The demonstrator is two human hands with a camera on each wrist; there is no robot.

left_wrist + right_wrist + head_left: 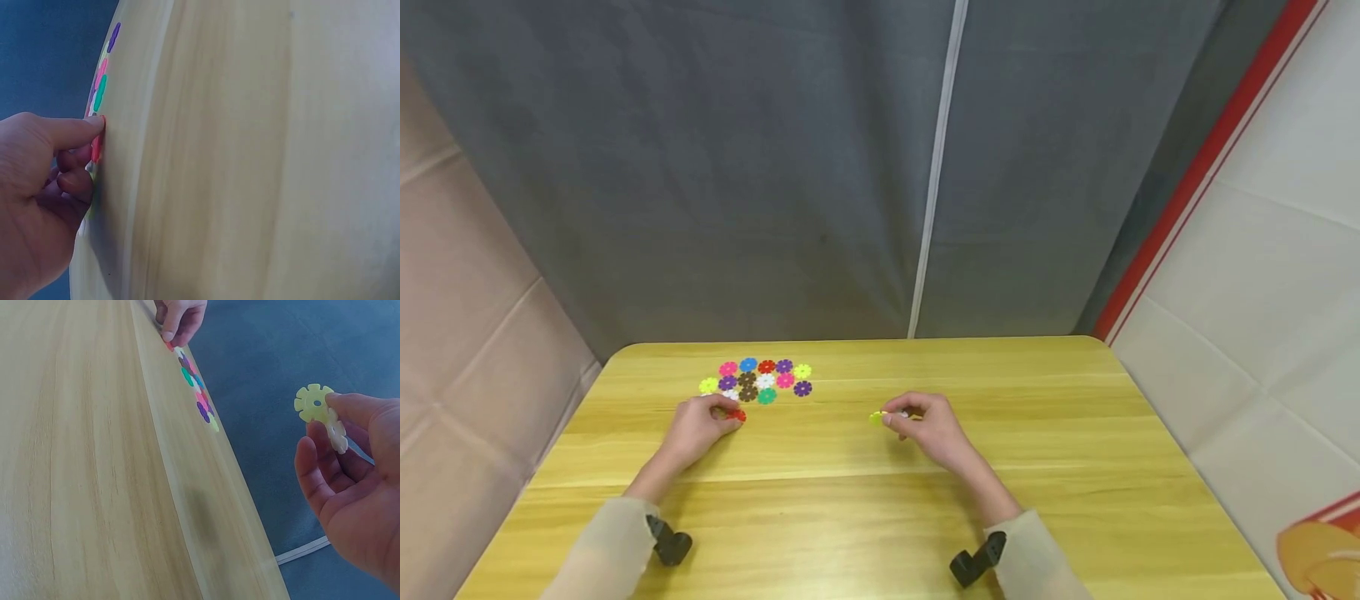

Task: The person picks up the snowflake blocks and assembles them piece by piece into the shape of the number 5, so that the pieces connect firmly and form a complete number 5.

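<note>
Head view shows the left hand [696, 427] near the surface's [1075, 467] left side, its fingers pinching a red flower disc [738, 415] that lies flat. Just behind it sits a bunch of coloured discs [760, 379]. Further right, the right hand [928, 425] holds a yellow disc [315, 403] joined to a white disc [337, 434], fingers curled round them, lifted up. These discs look light, thin and stiff; their notched rims seem best to pinch. Lots of bare surface lies right, far from edges.
</note>
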